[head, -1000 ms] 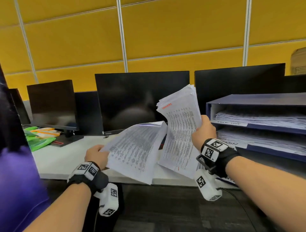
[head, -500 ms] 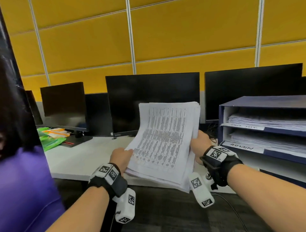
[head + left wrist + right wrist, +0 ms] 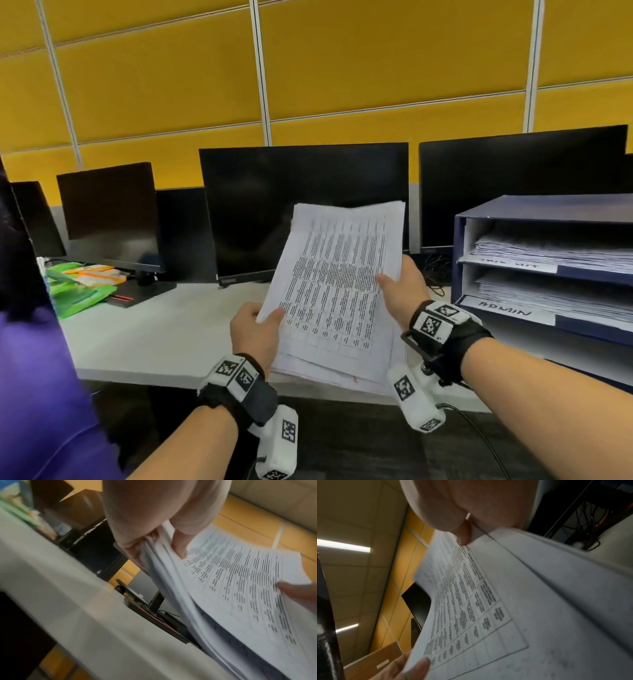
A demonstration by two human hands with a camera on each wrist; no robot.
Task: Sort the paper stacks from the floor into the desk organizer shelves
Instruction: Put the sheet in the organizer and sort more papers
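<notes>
I hold one thick stack of printed paper (image 3: 335, 291) tilted up over the white desk (image 3: 164, 329). My left hand (image 3: 257, 329) grips its lower left edge, thumb on the top sheet and fingers underneath (image 3: 178, 547). My right hand (image 3: 400, 287) grips the right edge, thumb (image 3: 464, 534) pressed on the printed page (image 3: 471, 601). The blue desk organizer (image 3: 548, 209) stands at the right, its two upper shelves holding paper stacks; one shelf label reads ADMIN (image 3: 507, 310).
Several dark monitors (image 3: 301, 209) line the back of the desk before a yellow partition wall. Green and orange packets (image 3: 82, 284) lie at the left. Someone in a purple top (image 3: 34, 394) stands close on my left. Cables (image 3: 435, 270) lie beside the organizer.
A second ago each hand held a separate sheaf; they have been brought together into one stack gripped by both hands and raised slightly toward the centre monitor.
</notes>
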